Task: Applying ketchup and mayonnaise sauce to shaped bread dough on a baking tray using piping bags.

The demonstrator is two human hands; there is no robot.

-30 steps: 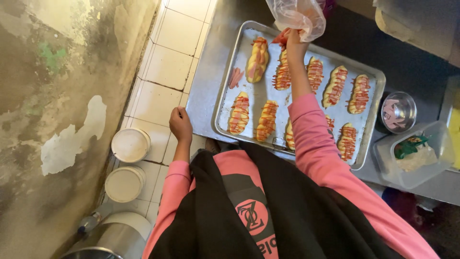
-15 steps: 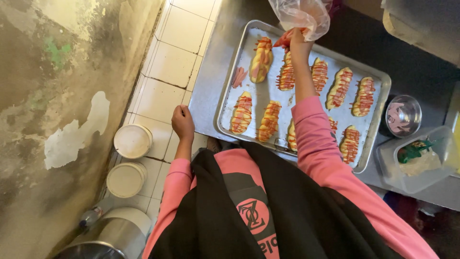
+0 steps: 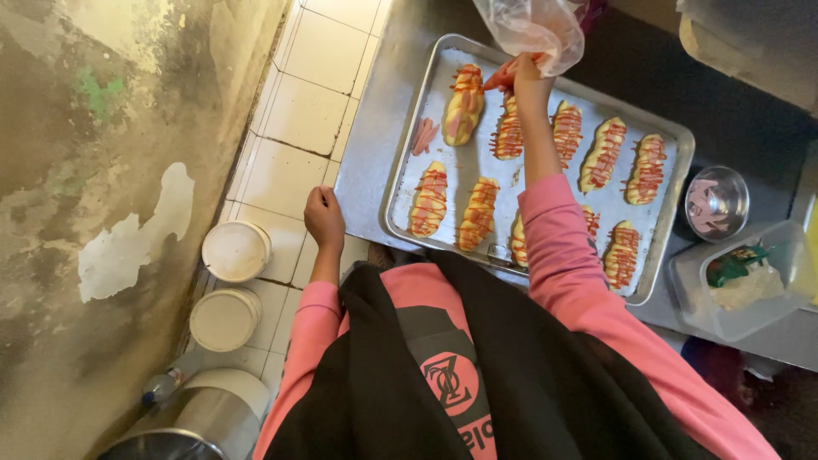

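My right hand point(image 3: 521, 75) squeezes a clear plastic piping bag point(image 3: 528, 25) with a red tip over the far row of a metal baking tray point(image 3: 545, 140). The tip hovers beside a bun point(image 3: 463, 104) striped with red sauce. Several more striped buns point(image 3: 605, 153) lie in two rows on the tray. My left hand point(image 3: 324, 217) rests closed in a fist on the steel counter edge point(image 3: 362, 196), just left of the tray's near corner, holding nothing. Pink sausage slices point(image 3: 423, 135) lie loose on the tray's left side.
A small steel bowl point(image 3: 716, 203) and a clear plastic container with green and white contents point(image 3: 737, 281) sit right of the tray. White lidded tubs point(image 3: 236, 251) and a metal pot point(image 3: 192, 422) stand on the tiled ledge at left, against a stained wall point(image 3: 102, 170).
My right hand with the piping bag has shifted slightly left toward the far-left bun. My left hand stays put on the counter edge.
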